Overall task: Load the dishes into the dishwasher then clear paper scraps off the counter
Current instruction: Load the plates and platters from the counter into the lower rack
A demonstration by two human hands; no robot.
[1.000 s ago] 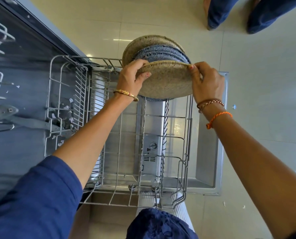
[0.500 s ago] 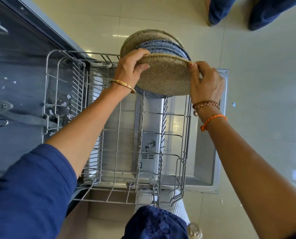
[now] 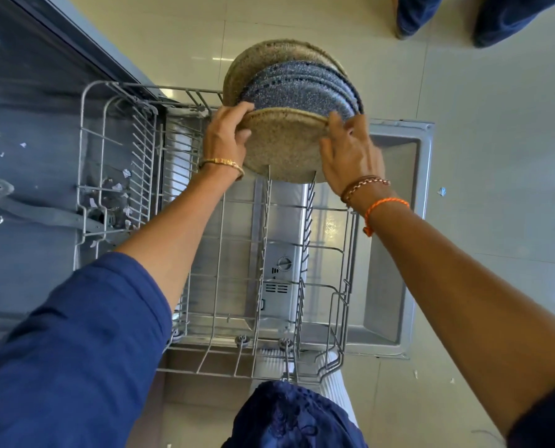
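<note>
Since a moment ago our right hand [image 3: 350, 156] loosens, fingers straighter; our left hand [image 3: 226, 137] grips the front plate [image 3: 284, 147] at twelve o'clock in the rack [image 3: 114, 189]. We seat it upright between tines.

A blue sleeve [image 3: 75, 344] covers the left upper arm; a gold bangle [image 3: 222, 163] circles that wrist. 2 bracelets, brown beaded [image 3: 363, 185] and orange thread [image 3: 384, 206], sit behind the right hand [image 3: 350, 153].
</note>
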